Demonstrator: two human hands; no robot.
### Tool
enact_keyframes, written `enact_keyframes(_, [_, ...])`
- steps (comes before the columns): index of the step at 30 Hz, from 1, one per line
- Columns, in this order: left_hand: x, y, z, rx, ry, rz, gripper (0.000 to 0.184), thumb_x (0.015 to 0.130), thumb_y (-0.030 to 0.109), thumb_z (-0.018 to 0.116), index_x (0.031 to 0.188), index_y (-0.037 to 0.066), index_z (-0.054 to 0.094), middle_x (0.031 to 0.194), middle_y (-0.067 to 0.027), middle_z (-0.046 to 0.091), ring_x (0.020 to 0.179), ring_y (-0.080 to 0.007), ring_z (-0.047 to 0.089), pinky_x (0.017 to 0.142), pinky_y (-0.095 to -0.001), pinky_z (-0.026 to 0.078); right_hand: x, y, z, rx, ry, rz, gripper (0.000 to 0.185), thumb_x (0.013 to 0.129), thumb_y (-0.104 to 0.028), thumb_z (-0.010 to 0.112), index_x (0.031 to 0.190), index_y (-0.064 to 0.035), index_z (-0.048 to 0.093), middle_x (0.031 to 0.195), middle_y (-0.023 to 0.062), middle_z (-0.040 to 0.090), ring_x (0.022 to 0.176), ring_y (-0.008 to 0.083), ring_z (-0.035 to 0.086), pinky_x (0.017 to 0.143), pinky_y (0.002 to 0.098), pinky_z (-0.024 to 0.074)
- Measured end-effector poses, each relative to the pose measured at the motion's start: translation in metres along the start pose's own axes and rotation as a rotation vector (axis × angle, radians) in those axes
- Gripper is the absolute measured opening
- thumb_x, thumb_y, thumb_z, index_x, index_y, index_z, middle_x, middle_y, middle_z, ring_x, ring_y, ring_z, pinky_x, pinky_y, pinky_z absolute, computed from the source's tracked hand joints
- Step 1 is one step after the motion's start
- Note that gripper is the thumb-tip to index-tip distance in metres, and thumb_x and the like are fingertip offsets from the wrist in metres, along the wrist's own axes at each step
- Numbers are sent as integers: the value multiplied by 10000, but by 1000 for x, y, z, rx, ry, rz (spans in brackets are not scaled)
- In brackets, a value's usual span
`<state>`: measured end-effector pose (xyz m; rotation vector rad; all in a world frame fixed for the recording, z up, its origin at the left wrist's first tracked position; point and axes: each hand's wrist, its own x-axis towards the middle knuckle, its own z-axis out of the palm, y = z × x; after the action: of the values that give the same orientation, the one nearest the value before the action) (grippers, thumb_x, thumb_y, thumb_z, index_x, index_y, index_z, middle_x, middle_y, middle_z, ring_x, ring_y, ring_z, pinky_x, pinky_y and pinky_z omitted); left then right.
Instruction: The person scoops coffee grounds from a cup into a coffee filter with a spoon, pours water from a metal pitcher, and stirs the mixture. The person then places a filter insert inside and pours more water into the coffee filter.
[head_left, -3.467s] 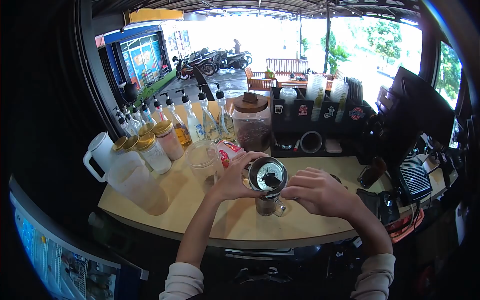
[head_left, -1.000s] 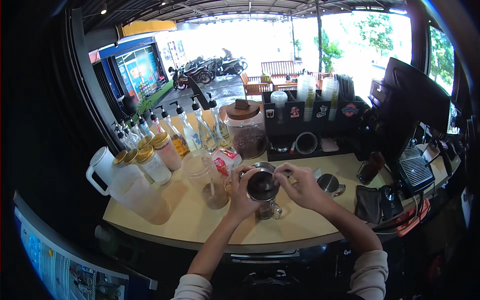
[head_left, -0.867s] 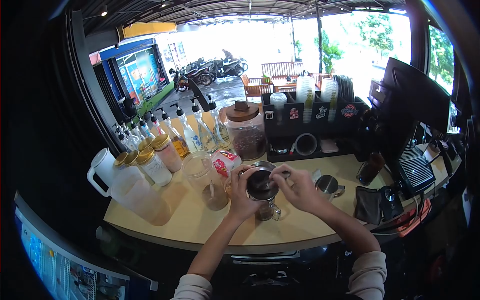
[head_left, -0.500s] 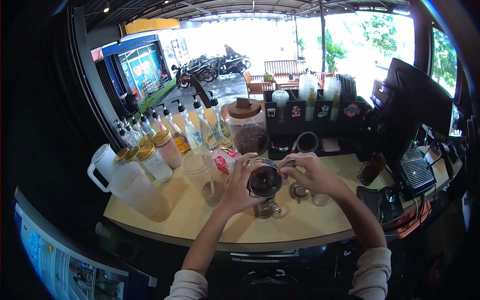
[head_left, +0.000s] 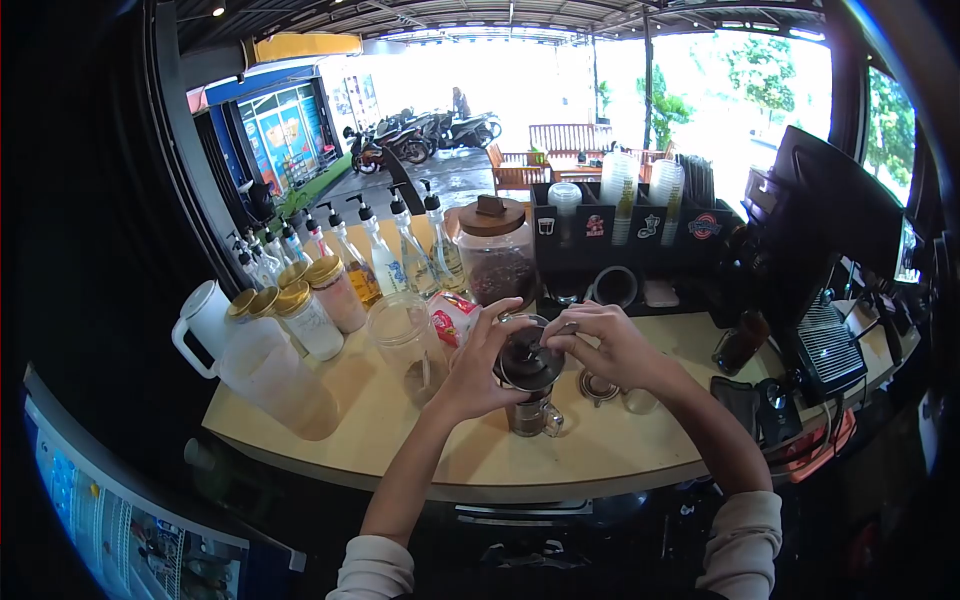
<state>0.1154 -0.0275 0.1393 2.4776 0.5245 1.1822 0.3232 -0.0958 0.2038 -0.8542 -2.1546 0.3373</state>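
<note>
My left hand (head_left: pixel 478 368) is closed around the side of a round, clear-rimmed container (head_left: pixel 530 362) with dark contents. Directly beneath the container a small glass mug (head_left: pixel 527 417) with a handle stands on the counter. Over the container's right rim, my right hand (head_left: pixel 608 345) pinches what looks like a spoon (head_left: pixel 562 333), its lower end hidden or lost in the dark contents. A small metal piece (head_left: pixel 598 386) lies right of the container, partly under my right hand. To the left are a clear plastic jar (head_left: pixel 408 340) and a red-and-white packet (head_left: pixel 455 318).
Pump bottles (head_left: pixel 380 250), gold-lidded jars (head_left: pixel 310 318) and a large plastic pitcher (head_left: pixel 275 385) line the left side. A wooden-lidded jar (head_left: pixel 497 255) and a black cup organizer (head_left: pixel 630 225) stand at the back. A dark machine (head_left: pixel 835 340) occupies the right end.
My right hand has moved slightly left, further over the container, with the spoon. My left hand keeps its hold on the container. The camera view has shifted a little.
</note>
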Motion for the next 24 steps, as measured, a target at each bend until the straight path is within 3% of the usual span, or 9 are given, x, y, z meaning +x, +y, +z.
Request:
enact_keyframes(14, [-2,-1,-5,-39,-5,-26,799,542,206,851,1255,165,494,1404,-76,365,1269,-328,423,1035,-461,388,4,3,-2,-92,-44,40,132,862,-102,625,879,28,619,765,170,602,757,340,603,701,397,450])
enact_keyframes(16, [-3,-3,-5,-5,-34,-38,799,531,216,858,1246,164,503,1406,-85,362,1281,-338,406,1046,-469,373,1,0,5,71,-54,91,149,865,-111,625,897,34,619,751,178,593,721,336,595,683,401,454])
enact_keyframes(17, [-3,-4,-4,-8,-33,-36,799,531,216,858,1246,164,503,1406,-85,362,1281,-338,406,1046,-469,373,-2,3,12,-24,-41,19,120,870,-102,617,912,5,651,801,110,642,731,239,627,717,340,466])
enact_keyframes(20, [-4,-5,-1,-1,-35,-48,805,525,254,872,1237,156,508,1397,-95,368,1285,-334,402,1044,-463,376,-7,3,19,-67,25,45,110,885,-82,593,910,7,652,820,103,650,740,207,630,716,307,472])
enact_keyframes(21, [-3,-3,-1,10,1,-53,814,520,270,876,1236,147,509,1392,-98,373,1285,-329,404,1043,-458,378,-10,-2,17,124,61,178,130,920,-85,553,944,13,634,841,82,656,774,144,620,707,269,470])
enact_keyframes(22, [-2,-3,-1,20,37,-58,823,515,287,881,1234,139,510,1386,-101,378,1285,-323,406,1042,-453,380,-14,-3,17,123,61,183,130,920,-85,553,944,13,634,841,82,656,774,144,620,707,269,470])
enact_keyframes(24, [-1,-5,-1,7,52,-78,822,518,291,882,1234,130,510,1377,-99,390,1280,-316,416,1038,-445,387,-24,-2,15,303,378,234,146,938,-94,530,996,12,612,803,78,649,733,120,609,673,275,462])
